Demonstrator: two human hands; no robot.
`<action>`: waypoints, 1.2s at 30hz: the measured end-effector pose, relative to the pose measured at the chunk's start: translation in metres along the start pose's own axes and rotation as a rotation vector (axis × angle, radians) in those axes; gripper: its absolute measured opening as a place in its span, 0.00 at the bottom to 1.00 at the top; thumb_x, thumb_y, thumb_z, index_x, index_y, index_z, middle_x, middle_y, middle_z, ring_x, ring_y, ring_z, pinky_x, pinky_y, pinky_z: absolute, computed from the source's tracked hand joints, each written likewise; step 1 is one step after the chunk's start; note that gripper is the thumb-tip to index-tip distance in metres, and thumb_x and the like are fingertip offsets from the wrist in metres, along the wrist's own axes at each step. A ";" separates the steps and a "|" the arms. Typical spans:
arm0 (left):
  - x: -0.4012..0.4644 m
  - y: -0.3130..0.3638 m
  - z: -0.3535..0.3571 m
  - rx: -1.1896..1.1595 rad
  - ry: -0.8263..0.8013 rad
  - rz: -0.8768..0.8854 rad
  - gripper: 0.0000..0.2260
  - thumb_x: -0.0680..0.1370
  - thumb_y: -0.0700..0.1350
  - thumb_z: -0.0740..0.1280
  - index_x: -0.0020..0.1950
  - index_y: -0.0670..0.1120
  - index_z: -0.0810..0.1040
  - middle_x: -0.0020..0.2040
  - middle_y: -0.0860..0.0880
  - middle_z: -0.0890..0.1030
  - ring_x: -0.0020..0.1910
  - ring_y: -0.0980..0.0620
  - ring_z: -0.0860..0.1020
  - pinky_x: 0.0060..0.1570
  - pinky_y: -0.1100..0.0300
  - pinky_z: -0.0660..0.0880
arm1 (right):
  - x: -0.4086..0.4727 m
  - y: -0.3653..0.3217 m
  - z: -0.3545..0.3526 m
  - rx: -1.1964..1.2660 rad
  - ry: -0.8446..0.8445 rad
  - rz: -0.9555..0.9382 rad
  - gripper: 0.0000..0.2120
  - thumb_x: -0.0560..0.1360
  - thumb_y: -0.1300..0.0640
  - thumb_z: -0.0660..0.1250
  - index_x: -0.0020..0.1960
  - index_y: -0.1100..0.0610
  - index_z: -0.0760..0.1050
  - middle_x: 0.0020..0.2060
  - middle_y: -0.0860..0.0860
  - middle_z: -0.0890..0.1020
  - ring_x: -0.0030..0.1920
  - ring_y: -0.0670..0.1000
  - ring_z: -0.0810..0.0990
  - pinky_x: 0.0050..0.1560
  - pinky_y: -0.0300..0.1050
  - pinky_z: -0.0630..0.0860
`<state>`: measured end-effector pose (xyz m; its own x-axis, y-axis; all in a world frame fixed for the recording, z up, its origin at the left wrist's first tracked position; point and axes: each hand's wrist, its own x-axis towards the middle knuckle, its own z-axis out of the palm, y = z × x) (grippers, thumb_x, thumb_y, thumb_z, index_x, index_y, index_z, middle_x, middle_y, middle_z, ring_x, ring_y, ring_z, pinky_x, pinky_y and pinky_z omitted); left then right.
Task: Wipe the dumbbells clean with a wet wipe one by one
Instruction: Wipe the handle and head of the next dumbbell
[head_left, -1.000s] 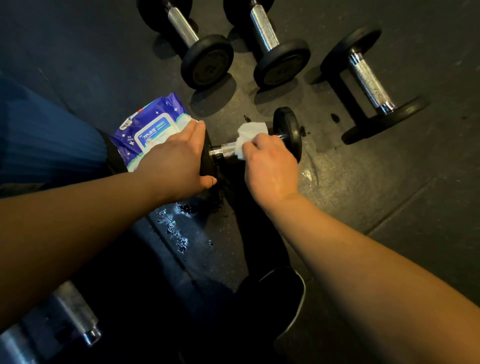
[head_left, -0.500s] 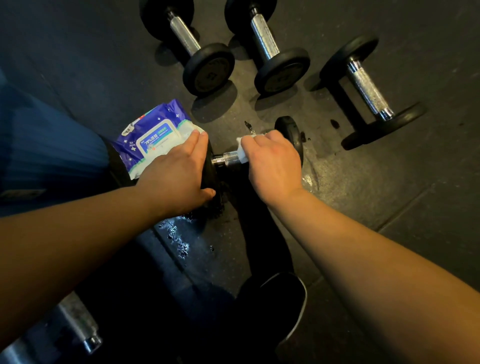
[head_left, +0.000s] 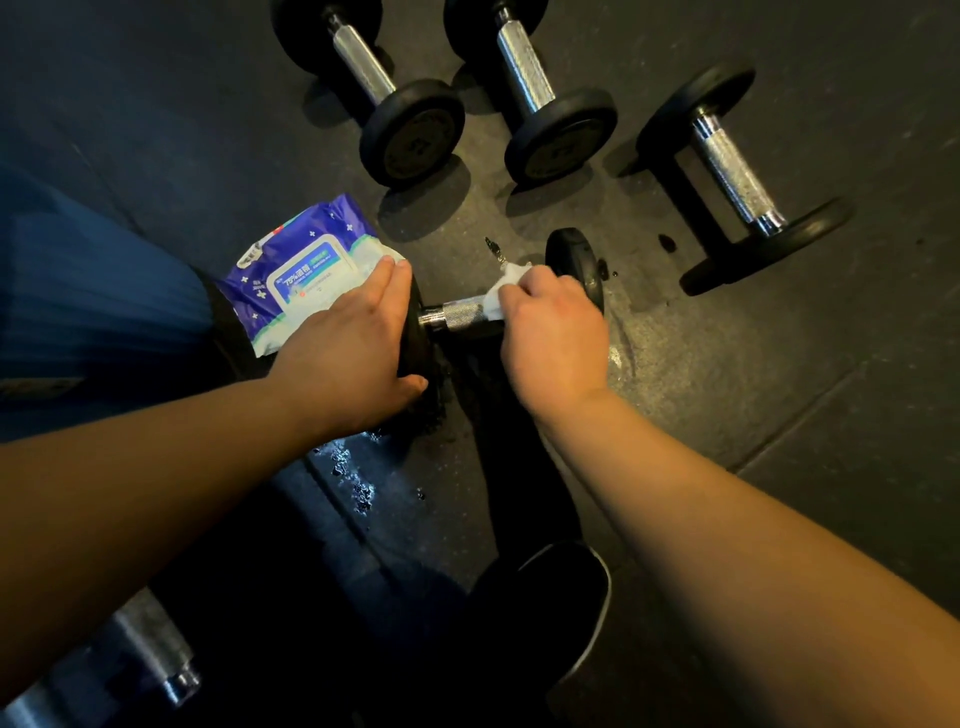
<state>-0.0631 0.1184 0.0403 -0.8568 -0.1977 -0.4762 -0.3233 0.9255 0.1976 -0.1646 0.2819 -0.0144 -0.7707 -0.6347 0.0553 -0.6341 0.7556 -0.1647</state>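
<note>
A small black dumbbell (head_left: 462, 313) with a knurled steel handle lies on the dark rubber floor in front of me. My left hand (head_left: 353, 348) holds its left weight plate, fingers over the top and thumb below. My right hand (head_left: 556, 338) grips the right part of the handle through a white wet wipe (head_left: 503, 290), which sticks out above my fingers. The right weight plate (head_left: 579, 260) shows just behind that hand.
A blue wet-wipe pack (head_left: 301, 270) lies left of the dumbbell. Three more dumbbells (head_left: 395, 98) (head_left: 540, 98) (head_left: 737, 176) lie at the back. Another steel handle (head_left: 150, 654) shows at the bottom left, a black shoe (head_left: 561, 587) below. Wet spots mark the floor.
My right hand with the wipe closed over the handle near the right plate, then shifted slightly, baring a bit more wipe. My left hand has kept its hold on the left plate.
</note>
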 end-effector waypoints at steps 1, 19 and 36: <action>-0.001 0.000 0.002 -0.008 0.001 -0.003 0.52 0.71 0.59 0.75 0.80 0.46 0.43 0.81 0.46 0.48 0.77 0.44 0.60 0.69 0.46 0.67 | -0.003 -0.006 -0.001 0.023 -0.015 -0.030 0.04 0.69 0.62 0.69 0.43 0.61 0.81 0.41 0.57 0.79 0.40 0.62 0.78 0.31 0.43 0.61; -0.033 0.007 0.018 -0.025 0.043 0.039 0.50 0.72 0.57 0.73 0.81 0.46 0.44 0.81 0.44 0.46 0.79 0.46 0.55 0.74 0.50 0.61 | -0.034 -0.004 0.004 0.208 0.073 0.205 0.05 0.73 0.59 0.69 0.48 0.57 0.81 0.43 0.55 0.78 0.33 0.60 0.77 0.28 0.45 0.69; -0.036 0.017 0.034 -0.062 0.093 0.043 0.45 0.73 0.61 0.70 0.81 0.44 0.52 0.81 0.43 0.54 0.79 0.45 0.55 0.76 0.49 0.58 | -0.060 -0.009 -0.006 0.161 -0.076 0.178 0.03 0.73 0.61 0.70 0.46 0.55 0.81 0.42 0.53 0.76 0.31 0.56 0.75 0.30 0.42 0.66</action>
<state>-0.0245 0.1523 0.0312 -0.9031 -0.1897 -0.3852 -0.3069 0.9125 0.2704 -0.1130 0.3135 -0.0107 -0.8587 -0.5087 -0.0623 -0.4656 0.8250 -0.3203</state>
